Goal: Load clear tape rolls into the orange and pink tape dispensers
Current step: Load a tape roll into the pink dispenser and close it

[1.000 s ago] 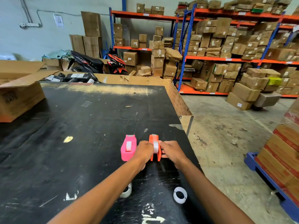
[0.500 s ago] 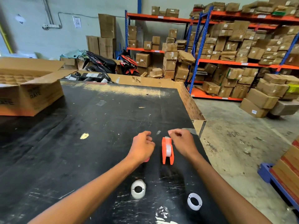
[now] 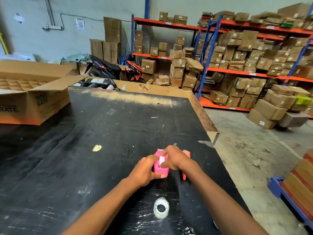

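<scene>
The pink tape dispenser (image 3: 160,168) stands on the black table (image 3: 101,133) with a white tape roll showing in its slot. My left hand (image 3: 144,172) grips its left side and near end. My right hand (image 3: 174,159) reaches over it, fingers pressing on the tape at the top. The orange dispenser (image 3: 185,165) stands just right of it, mostly hidden behind my right hand and wrist. A clear tape roll (image 3: 161,207) lies flat on the table nearer to me, between my forearms.
An open cardboard box (image 3: 33,97) sits at the table's far left. The table's right edge (image 3: 213,133) drops to the concrete floor. Shelves stacked with cartons fill the back and right. A blue pallet (image 3: 277,185) with boxes stands at right.
Both hands left the orange dispenser and moved onto the pink one, which now sits between them. The view shifted, and the second roll at lower right is hidden by my right arm.
</scene>
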### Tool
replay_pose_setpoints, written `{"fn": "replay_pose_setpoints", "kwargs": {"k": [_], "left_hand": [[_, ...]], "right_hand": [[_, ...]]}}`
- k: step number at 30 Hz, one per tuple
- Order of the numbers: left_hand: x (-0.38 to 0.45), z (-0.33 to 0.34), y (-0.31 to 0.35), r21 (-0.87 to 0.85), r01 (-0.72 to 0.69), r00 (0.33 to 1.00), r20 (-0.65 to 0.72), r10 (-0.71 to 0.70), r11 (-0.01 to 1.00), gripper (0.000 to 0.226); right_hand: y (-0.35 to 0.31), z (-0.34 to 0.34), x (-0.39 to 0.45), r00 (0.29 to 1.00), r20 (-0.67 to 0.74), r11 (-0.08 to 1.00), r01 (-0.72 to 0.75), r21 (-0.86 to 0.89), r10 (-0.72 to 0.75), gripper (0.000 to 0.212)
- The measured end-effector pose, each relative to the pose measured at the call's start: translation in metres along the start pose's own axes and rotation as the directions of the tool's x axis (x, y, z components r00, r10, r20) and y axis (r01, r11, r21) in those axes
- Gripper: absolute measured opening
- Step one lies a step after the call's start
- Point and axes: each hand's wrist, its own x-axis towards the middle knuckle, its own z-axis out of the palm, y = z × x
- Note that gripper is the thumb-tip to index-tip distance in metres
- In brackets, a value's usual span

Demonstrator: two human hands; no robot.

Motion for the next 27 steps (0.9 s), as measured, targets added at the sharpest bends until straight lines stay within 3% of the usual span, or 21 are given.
{"fn": "replay_pose_setpoints", "kwargs": {"k": [3, 6, 9, 11, 13, 15, 17, 18, 23, 27], "left_hand": [[0.000, 0.001, -0.002, 0.061, -0.019, 1.000, -0.012, 0.019, 0.998, 0.043], [0.001, 0.000, -0.002, 0.082, 0.007, 1.000, -0.011, -0.006, 0.997, 0.045], [0.001, -0.001, -0.001, 0.100, 0.033, 0.999, 0.022, -0.035, 0.994, 0.054], [0.000, -0.006, 0.001, 0.097, 0.053, 0.996, 0.072, -0.061, 0.994, 0.065], [-0.002, -0.012, 0.009, -0.001, 0.049, 0.998, 0.044, -0.049, 0.999, 0.072], [-0.009, -0.019, 0.024, -0.231, 0.049, 0.989, -0.125, -0.079, 0.972, 0.049], [-0.018, -0.023, 0.044, -0.539, 0.087, 0.964, -0.166, -0.206, 0.838, 0.020], [-0.022, -0.024, 0.052, -0.629, 0.118, 0.959, -0.129, -0.253, 0.768, 0.021], [-0.041, -0.015, 0.064, -0.751, 0.151, 0.938, -0.097, -0.334, 0.643, 0.028], [-0.052, -0.014, 0.072, -0.860, 0.106, 0.927, -0.096, -0.362, 0.500, 0.018]], "right_hand": [[-0.011, -0.001, 0.000, 0.998, -0.027, 0.981, 0.054, -0.188, -0.060, 0.013], [-0.013, 0.006, -0.011, 0.979, -0.146, 0.948, 0.089, -0.307, -0.139, 0.023], [0.000, -0.005, -0.023, 0.953, -0.278, 0.986, 0.082, -0.143, -0.119, 0.024], [0.009, -0.015, -0.032, 0.950, -0.294, 0.994, 0.113, 0.008, -0.106, 0.020], [0.013, -0.020, -0.041, 0.938, -0.323, 0.985, 0.156, 0.070, -0.126, 0.016], [0.014, -0.021, -0.053, 0.928, -0.335, 0.977, 0.201, 0.070, -0.166, 0.017], [0.014, -0.018, -0.060, 0.922, -0.327, 0.972, 0.232, 0.043, -0.206, 0.016], [0.014, -0.016, -0.063, 0.916, -0.332, 0.967, 0.251, 0.044, -0.223, 0.014], [0.003, -0.005, -0.085, 0.860, -0.485, 0.931, 0.293, 0.217, -0.158, 0.026], [-0.001, 0.002, -0.098, 0.817, -0.562, 0.882, 0.352, 0.313, -0.127, 0.012]]}}
